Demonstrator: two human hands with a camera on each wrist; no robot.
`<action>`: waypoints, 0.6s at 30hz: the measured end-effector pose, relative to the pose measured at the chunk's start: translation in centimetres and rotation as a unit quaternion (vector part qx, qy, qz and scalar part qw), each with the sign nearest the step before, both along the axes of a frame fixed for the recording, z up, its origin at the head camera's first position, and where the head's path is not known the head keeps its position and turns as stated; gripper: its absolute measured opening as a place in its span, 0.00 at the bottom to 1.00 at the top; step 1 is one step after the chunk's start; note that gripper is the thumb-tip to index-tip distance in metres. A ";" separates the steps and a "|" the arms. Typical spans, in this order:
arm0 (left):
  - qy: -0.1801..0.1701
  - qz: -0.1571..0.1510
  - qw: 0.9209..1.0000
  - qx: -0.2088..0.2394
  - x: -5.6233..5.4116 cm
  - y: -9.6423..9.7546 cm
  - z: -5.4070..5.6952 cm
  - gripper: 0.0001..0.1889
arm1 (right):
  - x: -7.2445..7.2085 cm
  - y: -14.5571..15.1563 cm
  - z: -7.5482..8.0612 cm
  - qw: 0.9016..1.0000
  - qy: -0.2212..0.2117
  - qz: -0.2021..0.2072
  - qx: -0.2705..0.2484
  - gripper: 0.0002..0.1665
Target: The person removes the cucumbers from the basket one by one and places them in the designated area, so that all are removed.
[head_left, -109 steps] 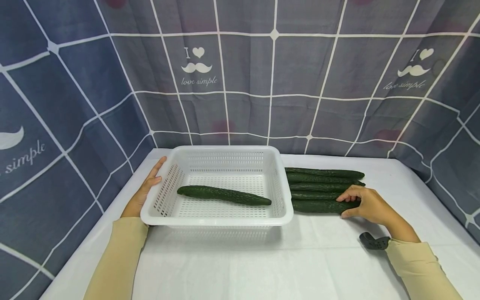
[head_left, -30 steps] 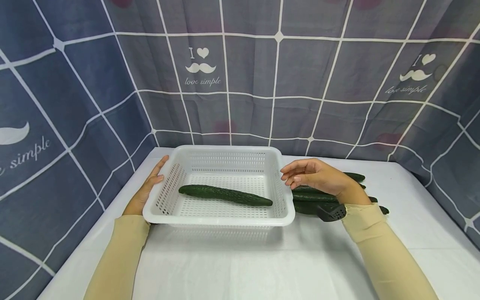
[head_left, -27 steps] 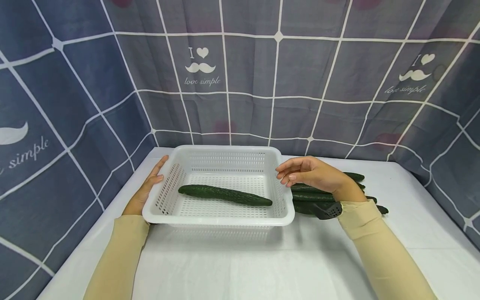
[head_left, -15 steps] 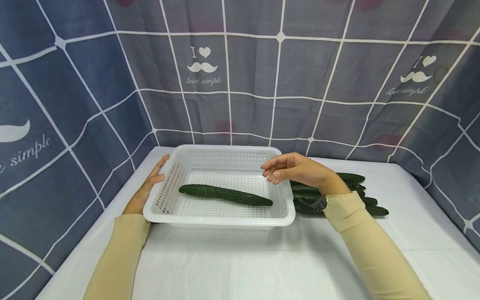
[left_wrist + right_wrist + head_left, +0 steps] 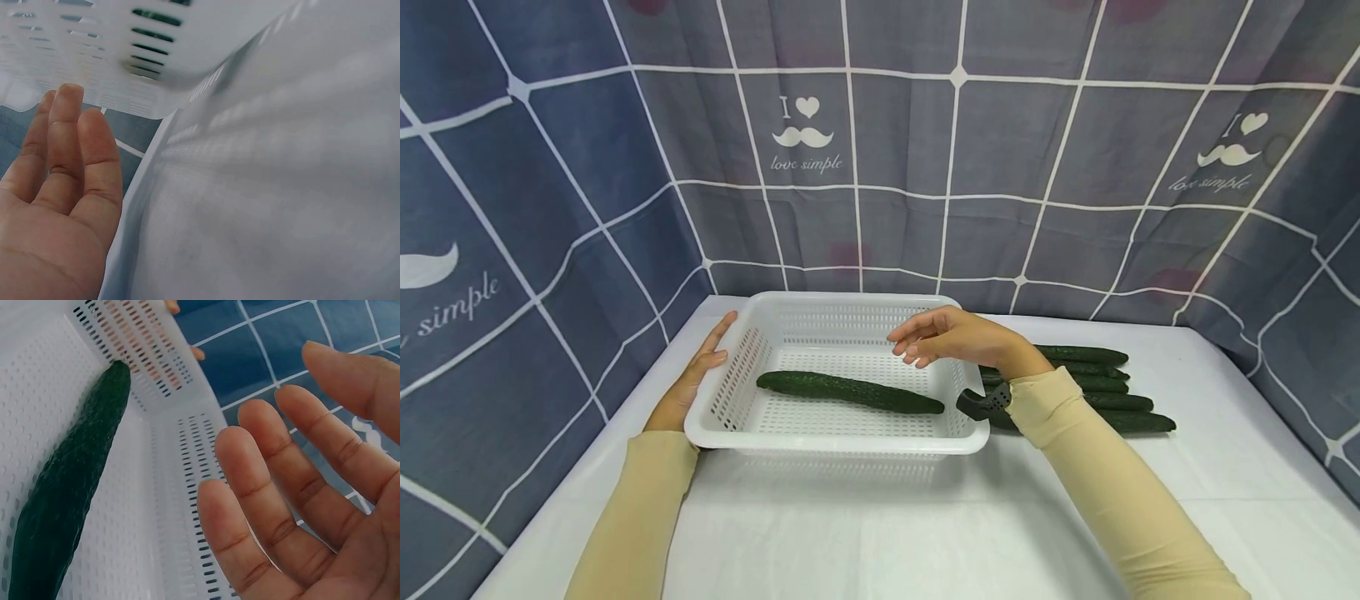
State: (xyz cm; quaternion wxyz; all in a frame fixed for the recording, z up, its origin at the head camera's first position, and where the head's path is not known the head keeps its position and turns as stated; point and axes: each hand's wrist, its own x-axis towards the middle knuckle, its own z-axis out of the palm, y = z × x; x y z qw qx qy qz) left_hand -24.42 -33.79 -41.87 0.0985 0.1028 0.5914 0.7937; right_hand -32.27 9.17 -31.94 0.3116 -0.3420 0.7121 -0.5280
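Observation:
A white perforated plastic basket [image 5: 835, 444] stands on the table with one dark green cucumber [image 5: 850, 392] lying lengthwise inside it. My left hand [image 5: 692, 379] rests against the basket's left outer side, fingers extended; the left wrist view shows this palm and straight fingers [image 5: 99, 140] beside the basket wall. Above the basket's right part hovers my right hand [image 5: 958, 337], apart from the cucumber. In the right wrist view its fingers [image 5: 244, 462] are spread and slightly bent, holding nothing. Several more cucumbers [image 5: 1090, 356] lie side by side right of the basket, partly hidden by the right forearm.
A white cloth covers the table [image 5: 865, 542]. Grey-blue checked curtain [image 5: 895, 142] surrounds the table at the back and both sides. A black perforated strap piece [image 5: 981, 405] sits at the right wrist, over the basket's right rim.
Earlier my right hand had its fingers on the front cucumber at the right. It has let go and moved left over the basket. The left hand and basket stay in place.

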 end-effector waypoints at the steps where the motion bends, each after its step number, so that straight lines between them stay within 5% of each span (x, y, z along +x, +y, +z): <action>1: 0.001 -0.001 1.000 0.002 0.0 0.0 0.0 0.39 | -0.2 -0.2 -0.1 1.000 0.001 -0.002 0.004 0.28; 9: 0.018 0.003 1.000 0.015 -0.5 0.1 -0.2 0.37 | -0.9 -1.6 -0.5 1.000 0.007 -0.013 0.023 0.28; 18: -0.013 -0.006 1.000 0.023 0.0 -0.3 -0.1 0.40 | -1.1 -3.2 -0.9 0.999 0.001 -0.028 0.036 0.25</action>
